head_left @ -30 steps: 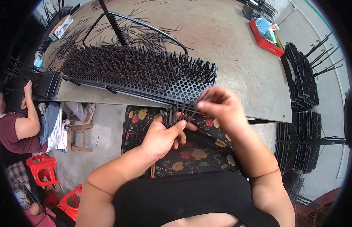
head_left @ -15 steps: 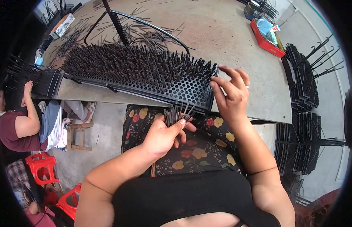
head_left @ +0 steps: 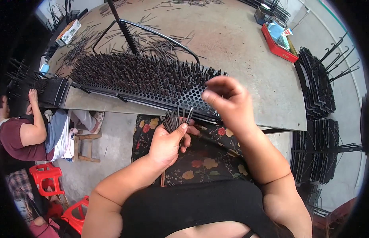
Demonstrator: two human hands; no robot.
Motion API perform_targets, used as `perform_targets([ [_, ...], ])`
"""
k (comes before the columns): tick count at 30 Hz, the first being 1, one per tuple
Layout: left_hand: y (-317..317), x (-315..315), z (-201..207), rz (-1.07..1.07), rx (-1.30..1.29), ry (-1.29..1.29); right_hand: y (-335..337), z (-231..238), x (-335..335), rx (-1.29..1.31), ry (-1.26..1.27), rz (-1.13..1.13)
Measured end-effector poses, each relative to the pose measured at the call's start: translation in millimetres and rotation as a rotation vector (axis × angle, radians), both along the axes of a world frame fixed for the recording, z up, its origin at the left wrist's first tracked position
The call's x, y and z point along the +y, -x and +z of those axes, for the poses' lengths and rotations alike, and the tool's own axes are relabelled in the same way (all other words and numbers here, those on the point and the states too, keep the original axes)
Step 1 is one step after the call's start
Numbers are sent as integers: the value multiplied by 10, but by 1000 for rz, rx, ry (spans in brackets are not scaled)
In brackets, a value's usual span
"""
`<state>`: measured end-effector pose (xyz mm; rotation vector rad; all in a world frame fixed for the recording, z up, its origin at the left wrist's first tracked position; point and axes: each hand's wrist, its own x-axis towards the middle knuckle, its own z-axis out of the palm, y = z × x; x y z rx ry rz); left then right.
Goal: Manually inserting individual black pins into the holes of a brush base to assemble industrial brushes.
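Observation:
My left hand (head_left: 168, 141) grips a bundle of thin dark metal pins (head_left: 174, 119), their tips fanned upward, held just below the table edge. My right hand (head_left: 226, 101) hovers over the near right corner of a long black perforated plate (head_left: 174, 95), fingers curled and pinched together; whether a pin sits between them I cannot tell. The plate lies along the front of the grey table (head_left: 248, 67) and most of its holes bristle with upright pins (head_left: 141, 73). Only a strip of holes by my right hand is bare.
Loose pins (head_left: 93, 39) and a bent black rod frame (head_left: 152, 33) lie behind the plate. A red tray (head_left: 277, 45) sits far right. Black wire racks (head_left: 319, 91) stand at the right. Another person (head_left: 25, 131) sits at left beside red stools (head_left: 43, 178); a wooden stool (head_left: 87, 146) stands under the table.
My right hand went from the bundle up to the plate's right end, then drew back toward the bundle with fingers pinched. My left hand stayed in place with the pins.

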<state>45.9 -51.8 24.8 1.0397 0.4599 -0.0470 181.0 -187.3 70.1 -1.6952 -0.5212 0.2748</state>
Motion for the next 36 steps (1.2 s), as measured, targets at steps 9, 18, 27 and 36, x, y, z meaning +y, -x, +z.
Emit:
perform_targets([
  [9, 12, -28, -85, 53, 40, 13, -32, -111, 100, -369, 8, -184],
  [18, -42, 23, -86, 17, 78, -14, -351, -189, 263, -1185, 106, -217],
  [27, -49, 39, -94, 35, 58, -36, -283, -96, 265, -1203, 284, -88],
  [36, 79, 1, -28, -3, -137, 47, 304, -44, 93, 162, 125, 326],
])
